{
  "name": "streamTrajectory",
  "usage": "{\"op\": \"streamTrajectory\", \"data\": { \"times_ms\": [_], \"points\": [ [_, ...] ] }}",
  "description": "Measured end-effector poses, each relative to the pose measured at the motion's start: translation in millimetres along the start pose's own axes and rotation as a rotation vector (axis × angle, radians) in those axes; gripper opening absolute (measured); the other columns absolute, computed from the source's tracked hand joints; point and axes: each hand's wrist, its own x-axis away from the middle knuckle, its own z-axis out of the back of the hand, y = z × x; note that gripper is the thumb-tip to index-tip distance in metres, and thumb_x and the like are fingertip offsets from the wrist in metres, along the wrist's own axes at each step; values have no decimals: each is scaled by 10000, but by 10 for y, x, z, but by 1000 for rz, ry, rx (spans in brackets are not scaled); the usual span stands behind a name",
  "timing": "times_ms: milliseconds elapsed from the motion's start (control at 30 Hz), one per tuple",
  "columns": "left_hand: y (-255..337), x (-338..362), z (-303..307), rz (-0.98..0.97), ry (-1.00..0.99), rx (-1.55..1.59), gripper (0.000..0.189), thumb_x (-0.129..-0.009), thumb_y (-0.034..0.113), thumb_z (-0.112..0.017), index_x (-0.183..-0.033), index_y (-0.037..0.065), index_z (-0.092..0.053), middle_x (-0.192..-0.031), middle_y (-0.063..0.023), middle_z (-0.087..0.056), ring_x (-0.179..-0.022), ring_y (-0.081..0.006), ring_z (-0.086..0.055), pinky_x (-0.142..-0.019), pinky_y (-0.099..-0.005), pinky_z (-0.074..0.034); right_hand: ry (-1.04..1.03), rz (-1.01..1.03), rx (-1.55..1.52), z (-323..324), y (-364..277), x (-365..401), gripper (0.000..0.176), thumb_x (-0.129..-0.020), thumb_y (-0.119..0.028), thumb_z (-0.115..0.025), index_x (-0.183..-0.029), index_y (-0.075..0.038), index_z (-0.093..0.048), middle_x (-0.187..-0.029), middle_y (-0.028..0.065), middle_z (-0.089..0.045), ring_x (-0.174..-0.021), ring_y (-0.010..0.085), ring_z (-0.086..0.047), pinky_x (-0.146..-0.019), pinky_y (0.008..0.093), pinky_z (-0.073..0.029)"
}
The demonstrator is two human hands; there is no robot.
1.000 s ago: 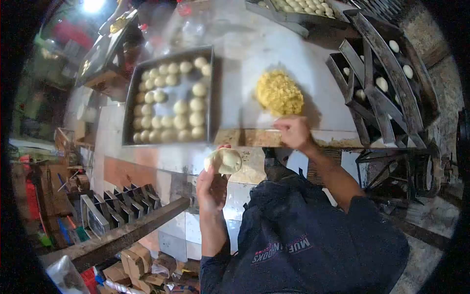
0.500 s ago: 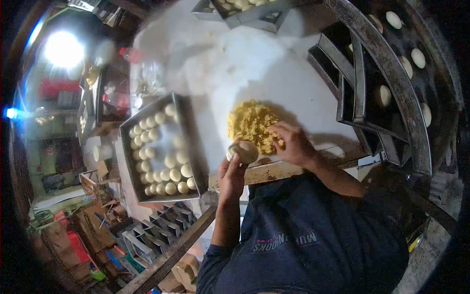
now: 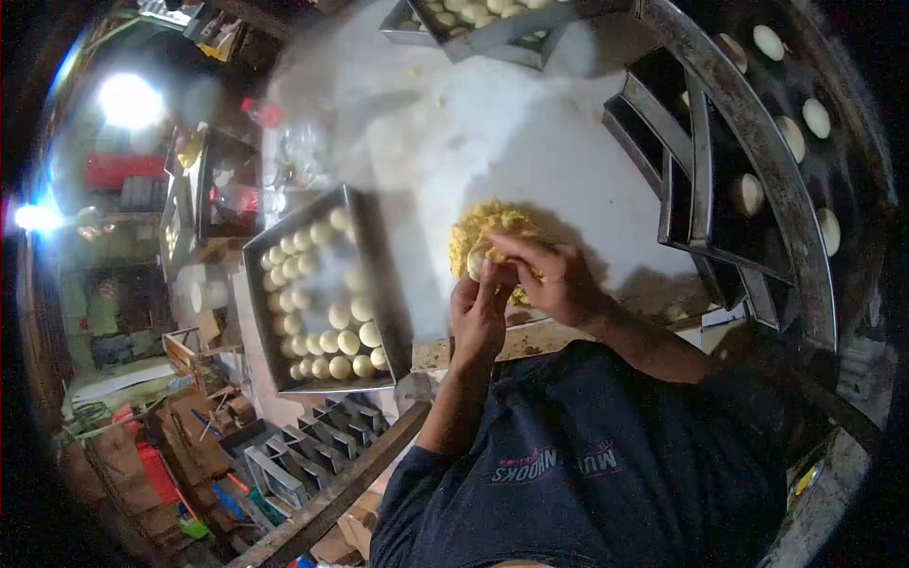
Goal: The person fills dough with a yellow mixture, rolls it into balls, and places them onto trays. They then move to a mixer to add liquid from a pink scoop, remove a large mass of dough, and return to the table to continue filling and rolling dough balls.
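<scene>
My left hand (image 3: 478, 317) holds a piece of pale dough (image 3: 475, 262) between thumb and fingers, above the near edge of the table. My right hand (image 3: 559, 281) is closed in against the same dough, its fingers covering most of it. Whether any filling sits inside the dough is hidden by the fingers. Just beyond both hands lies a crumbly yellow filling heap (image 3: 488, 220) on the white tabletop (image 3: 407, 133). To the left stands a metal tray (image 3: 402, 322) with rows of round dough balls (image 3: 339, 367).
At the far edge are metal trays (image 3: 464, 45) of dough balls. Empty metal frames (image 3: 701, 161) lie at the right, beside a dark round surface (image 3: 791, 90) carrying flattened dough rounds. Metal moulds (image 3: 312, 450) sit low at the left. Clear plastic bottles (image 3: 298, 151) stand at the left edge.
My right hand has moved left from the yellow heap onto the dough in my left hand. The flattened dough, visible before, is now mostly covered. The view has shifted slightly.
</scene>
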Motion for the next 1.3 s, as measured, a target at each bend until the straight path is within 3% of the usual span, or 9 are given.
{"op": "streamTrajectory", "data": {
  "times_ms": [233, 300, 433, 500, 767, 967, 1033, 1167, 1300],
  "points": [
    [381, 445, -124, -440, 40, 109, 392, -989, 188, -496, -1311, -26, -434, -1218, -141, -565, -1088, -186, -570, -920, -327, -491, 117, 210, -28, -212, -419, 48, 238, -854, -26, -620, -1084, 37, -638, -1111, 161, -610, -1000, 259, -617, -795, 366, -533],
    [342, 608, -5, -509, 54, 29, 413, -994, 140, -460, -1360, -36, -388, -1321, -171, -499, -1146, -240, -539, -1007, -383, -422, -85, -295, -590, -387, -379, 99, 220, -861, -47, -646, -1048, 68, -641, -1096, 167, -585, -903, 205, -651, -701, 289, -566],
    [183, 986, 361, -853, 274, -821, 649, -978, 150, -443, -1462, -64, -68, -1342, -219, -401, -1192, -267, -465, -1005, -355, -366, 41, 281, -50, -833, -1007, 314, 323, -803, -147, -739, -980, 103, -637, -1027, 148, -569, -817, 193, -656, -662, 287, -565],
    [402, 1543, 330, -716, 210, -852, 644, -941, 75, -449, -1422, -139, -78, -1383, -307, -331, -1264, -419, -384, -1099, -470, -208, -10, 379, 157, -1028, -1349, 492, 293, -768, -138, -744, -949, 63, -632, -983, 140, -581, -762, 226, -648, -670, 327, -526],
    [463, 2987, 1183, -898, 197, -288, 541, -907, 366, -613, -1254, -38, -515, -1315, -173, -475, -1221, -250, -445, -1003, -377, -356, -210, 684, -18, -1653, -2093, 1329, 195, -787, -80, -725, -954, -3, -659, -896, 104, -632, -795, 197, -636, -653, 300, -508],
    [167, 3351, 1316, -1331, 334, -682, 361, -852, 150, -677, -1185, 46, -580, -1183, -249, -557, -1017, -328, -592, -855, -391, -488, -528, -81, -446, -1694, -2249, 1799, 230, -807, -109, -736, -979, 33, -677, -834, 71, -662, -717, 96, -627, -614, 241, -509],
    [101, 3402, 1249, -1302, 632, -911, 451, -800, 124, -706, -1232, 86, -580, -1120, -219, -581, -1006, -327, -585, -830, -381, -491, -441, 450, -44, -1674, -2338, 1833, 307, -721, -113, -789, -949, 55, -669, -830, 122, -651, -784, 207, -660, -688, 298, -531],
    [236, 3525, 1023, -1097, 579, -1144, 605, -727, 101, -742, -1303, 114, -557, -1083, -154, -564, -931, -278, -536, -772, -346, -480, -353, 506, 110, -1543, -2492, 2010, 310, -682, -86, -799, -943, 34, -683, -906, 124, -665, -756, 242, -648, -692, 310, -527],
    [204, 3264, 680, -982, 146, -268, 451, -802, 334, -684, -1148, 51, -620, -1029, -121, -507, -970, -234, -486, -853, -341, -415, -242, 657, 113, -1115, -2405, 1866, 282, -660, -74, -821, -901, 10, -701, -930, 106, -654, -774, 224, -655, -670, 308, -525]
  ]
}}
